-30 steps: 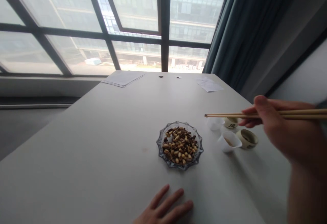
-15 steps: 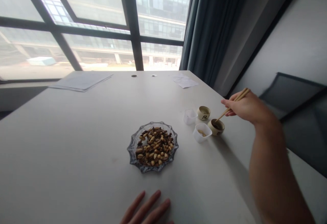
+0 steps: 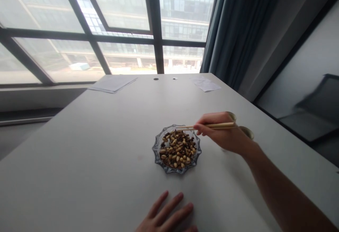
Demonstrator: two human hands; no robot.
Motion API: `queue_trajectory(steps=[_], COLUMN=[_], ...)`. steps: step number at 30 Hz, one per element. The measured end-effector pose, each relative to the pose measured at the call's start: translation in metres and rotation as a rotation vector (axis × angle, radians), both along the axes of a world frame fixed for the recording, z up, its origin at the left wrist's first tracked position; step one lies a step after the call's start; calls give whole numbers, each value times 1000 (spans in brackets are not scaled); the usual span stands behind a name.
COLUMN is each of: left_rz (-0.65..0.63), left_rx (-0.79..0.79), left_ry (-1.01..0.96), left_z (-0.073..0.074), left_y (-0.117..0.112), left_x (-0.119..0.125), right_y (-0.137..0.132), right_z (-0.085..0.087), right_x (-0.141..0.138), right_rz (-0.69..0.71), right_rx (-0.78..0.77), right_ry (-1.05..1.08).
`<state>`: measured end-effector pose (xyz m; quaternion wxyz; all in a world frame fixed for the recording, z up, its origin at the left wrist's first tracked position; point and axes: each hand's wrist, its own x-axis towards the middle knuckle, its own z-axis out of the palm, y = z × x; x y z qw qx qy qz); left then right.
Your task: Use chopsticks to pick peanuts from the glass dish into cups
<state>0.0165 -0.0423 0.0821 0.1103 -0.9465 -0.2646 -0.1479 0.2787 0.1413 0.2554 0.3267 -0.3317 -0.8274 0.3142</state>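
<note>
My right hand (image 3: 218,131) is closed around a pair of wooden chopsticks (image 3: 219,125), held nearly level. Their tips reach over the far rim of a scalloped glass bowl (image 3: 156,156); I cannot make out anything between them. Mixed nuts and seeds (image 3: 177,149) fill the bowl, some pale and round, some dark and long. On the near side of the bowl my left hand (image 3: 169,214) lies on the table, fingers spread, holding nothing. Behind my right hand two small ceramic cups show in part, the nearer cup (image 3: 247,132) and the farther cup (image 3: 231,116). The white plastic containers are mostly hidden.
The white table (image 3: 92,147) runs back to a large window. A stack of papers (image 3: 113,83) lies at the far left, and a loose sheet (image 3: 207,83) at the far right. A dark curtain (image 3: 238,30) hangs beyond the right corner.
My right hand has moved left with the chopsticks, from the nearer ceramic cup to above the glass bowl. The view has turned somewhat left. My left hand stays spread on the table.
</note>
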Motion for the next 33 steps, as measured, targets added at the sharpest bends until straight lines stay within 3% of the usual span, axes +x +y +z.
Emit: queue_trajectory(steps=[3, 6, 11, 13, 17, 19, 23, 26, 33], left_rz=[7, 9, 12, 14, 22, 39, 26, 50, 32], left_rx=[-10, -26, -41, -34, 8, 19, -7, 2, -3], left_ry=[-37, -18, 3, 2, -60, -84, 12, -19, 14], left_z=[-5, -4, -5, -14, -39, -43, -25, -10, -10], left_y=[-1, -2, -4, -5, -8, -8, -6, -4, -5], left_x=[1, 2, 0, 1, 4, 4, 2, 1, 3], right_y=[-1, -5, -8, -7, -4, -4, -3, -2, -2], right_z=[-15, -17, -10, -13, -24, -27, -28, -30, -35], right_x=[-14, -16, -11, -12, -18, -21, -21, -22, -27], right_rz=[124, 196, 9, -1, 115, 89, -17, -19, -1], right_rx=[66, 40, 94, 88, -7, -13, 12, -6, -2], right_ry=[-79, -118, -92, -53, -9, -16, -21, -23, -23])
